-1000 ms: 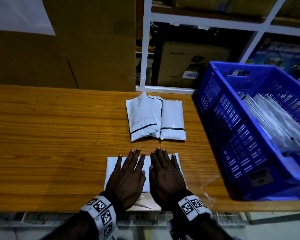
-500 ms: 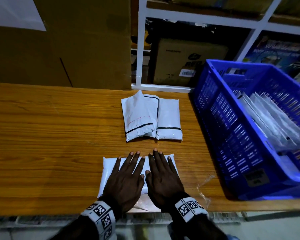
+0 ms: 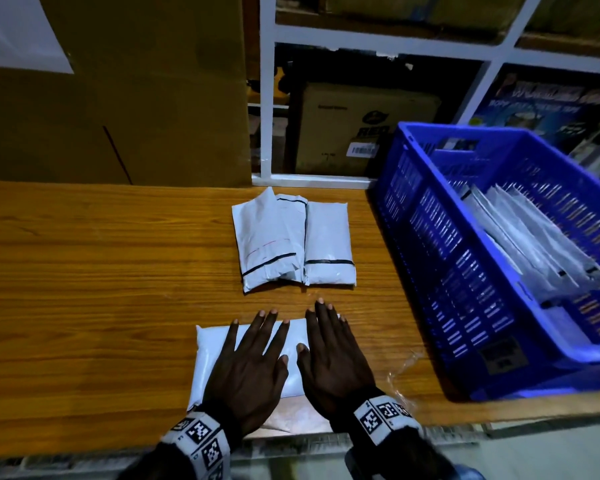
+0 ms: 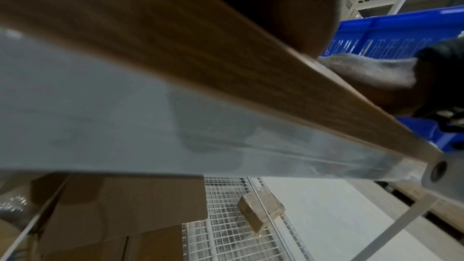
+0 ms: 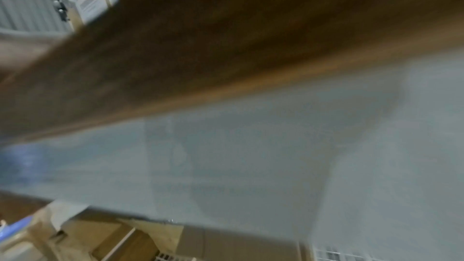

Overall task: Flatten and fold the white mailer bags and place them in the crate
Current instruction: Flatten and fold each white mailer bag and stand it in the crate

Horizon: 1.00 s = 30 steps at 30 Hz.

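Note:
A white mailer bag [image 3: 210,362] lies flat at the near edge of the wooden table [image 3: 84,289]. My left hand [image 3: 253,362] and right hand [image 3: 329,351] lie side by side on it, palms down, fingers straight, pressing it. Two folded white mailer bags [image 3: 291,240] with black strips sit a little farther back on the table. The blue crate [image 3: 465,289] stands at the right with several white bags [image 3: 527,244] leaning inside. Both wrist views are blurred and show only the table edge [image 4: 226,78] and the floor; a strip of the crate [image 4: 376,33] shows in the left one.
A large cardboard box [image 3: 118,88] stands behind the table at the left. White shelving [image 3: 378,46] with boxes is at the back. A scrap of clear plastic film [image 3: 400,372] lies by the crate's near corner. Bare wood stretches to the left.
Both hands have slid over the bag, the right one a little farther forward than the left. The bag now looks puffier at its left end.

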Available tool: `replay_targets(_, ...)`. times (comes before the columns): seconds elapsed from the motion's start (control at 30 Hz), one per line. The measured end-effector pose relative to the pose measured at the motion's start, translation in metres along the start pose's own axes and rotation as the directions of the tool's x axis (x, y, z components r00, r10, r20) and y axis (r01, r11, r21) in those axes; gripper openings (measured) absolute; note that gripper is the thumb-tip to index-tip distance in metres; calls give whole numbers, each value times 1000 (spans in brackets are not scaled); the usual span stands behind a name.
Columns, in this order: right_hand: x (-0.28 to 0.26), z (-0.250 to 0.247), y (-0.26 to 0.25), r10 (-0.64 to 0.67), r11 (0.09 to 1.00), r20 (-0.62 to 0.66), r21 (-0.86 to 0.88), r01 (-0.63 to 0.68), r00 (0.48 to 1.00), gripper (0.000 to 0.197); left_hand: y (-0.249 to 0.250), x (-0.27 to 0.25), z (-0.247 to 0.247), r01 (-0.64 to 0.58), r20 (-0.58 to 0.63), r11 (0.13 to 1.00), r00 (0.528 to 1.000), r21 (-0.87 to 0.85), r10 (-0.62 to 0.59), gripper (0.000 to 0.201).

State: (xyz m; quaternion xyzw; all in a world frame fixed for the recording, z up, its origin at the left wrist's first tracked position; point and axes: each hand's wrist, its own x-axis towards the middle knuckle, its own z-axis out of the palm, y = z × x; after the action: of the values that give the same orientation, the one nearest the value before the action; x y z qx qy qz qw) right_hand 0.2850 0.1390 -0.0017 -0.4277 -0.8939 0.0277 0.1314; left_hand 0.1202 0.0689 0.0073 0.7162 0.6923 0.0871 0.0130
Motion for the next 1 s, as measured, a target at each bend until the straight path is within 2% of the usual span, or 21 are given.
replay_targets(0.17,2,-4,-1,5,1000,39,-25,-4,999,59,-2,0,-2,-3,-11,1000,1000,-1,3,56)
replay_targets(0.3,11,-13,-19,-72,997,53,0,72,996,58,-9,-1,-10,19,-61,1000,998,23,-18,55)
replay_targets(0.47,10,2,-40,-145,989,96,32,142,985,57,-20,-8,-5,16,8,999,1000,43,-16,57)
replay_targets(0.67,5,8,-38,-159,987,39,42,157,986,53,-17,-10,-5,30,8,999,1000,34,-30,57)
replay_targets(1.0,0,1,-25,-90,995,57,45,87,994,55,-28,-15,-7,67,53,998,996,-12,-66,58)
